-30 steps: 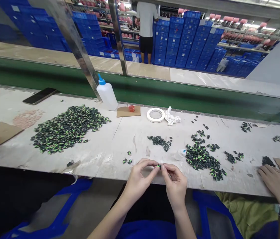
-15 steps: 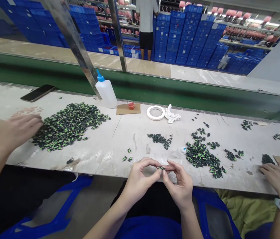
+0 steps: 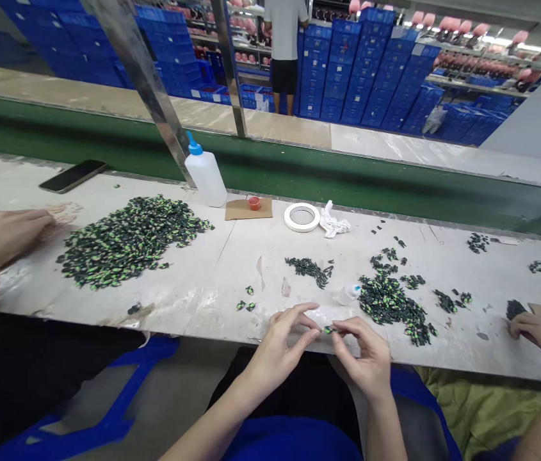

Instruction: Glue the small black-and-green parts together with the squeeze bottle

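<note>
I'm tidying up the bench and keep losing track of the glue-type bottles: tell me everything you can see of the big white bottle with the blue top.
The big white bottle looks like cloudy plastic, with a blue top narrowing to a pointed nozzle. It stands on the table near the far edge, beside the metal post and left of the cardboard. No hand touches it. Its contents cannot be told.

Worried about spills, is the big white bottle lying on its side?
No, the big white bottle stands on its base, blue cap up.
</note>
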A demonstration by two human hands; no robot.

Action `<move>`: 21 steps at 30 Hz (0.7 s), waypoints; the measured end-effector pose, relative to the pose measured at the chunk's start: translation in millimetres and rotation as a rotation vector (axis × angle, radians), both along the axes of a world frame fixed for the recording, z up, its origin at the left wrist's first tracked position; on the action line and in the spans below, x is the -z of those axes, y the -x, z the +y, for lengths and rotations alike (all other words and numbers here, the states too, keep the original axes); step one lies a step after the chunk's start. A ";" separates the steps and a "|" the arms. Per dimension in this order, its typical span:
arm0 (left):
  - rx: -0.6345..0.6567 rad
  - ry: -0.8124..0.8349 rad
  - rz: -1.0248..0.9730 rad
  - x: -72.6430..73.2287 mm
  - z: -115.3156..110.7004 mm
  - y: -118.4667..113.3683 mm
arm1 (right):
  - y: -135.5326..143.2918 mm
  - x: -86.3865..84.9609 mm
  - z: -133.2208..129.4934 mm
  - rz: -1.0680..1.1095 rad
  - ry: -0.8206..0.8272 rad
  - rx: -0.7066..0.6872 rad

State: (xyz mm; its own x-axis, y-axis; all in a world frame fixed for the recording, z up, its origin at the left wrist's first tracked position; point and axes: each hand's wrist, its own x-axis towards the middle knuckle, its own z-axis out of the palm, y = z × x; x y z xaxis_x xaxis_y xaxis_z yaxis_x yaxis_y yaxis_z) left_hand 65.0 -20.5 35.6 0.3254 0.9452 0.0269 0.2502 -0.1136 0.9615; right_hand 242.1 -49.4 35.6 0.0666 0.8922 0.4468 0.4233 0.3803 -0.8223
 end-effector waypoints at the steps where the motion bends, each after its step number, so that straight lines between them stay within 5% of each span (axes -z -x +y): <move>1: -0.025 -0.029 0.062 2.5 3.8 4.7 | -8.8 -0.4 -0.5 -0.016 -0.026 0.046; 6: -0.365 -0.228 0.502 8.2 31.1 44.6 | -58.5 4.6 7.1 -0.019 -0.203 0.400; 10: -0.290 -0.359 0.749 11.6 48.9 73.1 | -73.7 9.8 19.8 -0.329 -0.216 0.591; 14: -0.109 -0.426 0.854 19.3 56.7 84.9 | -59.8 22.3 29.5 -0.642 -0.111 0.427; 21: -0.098 -0.419 0.885 19.1 61.7 85.0 | -37.1 37.9 45.5 -0.543 -0.019 0.336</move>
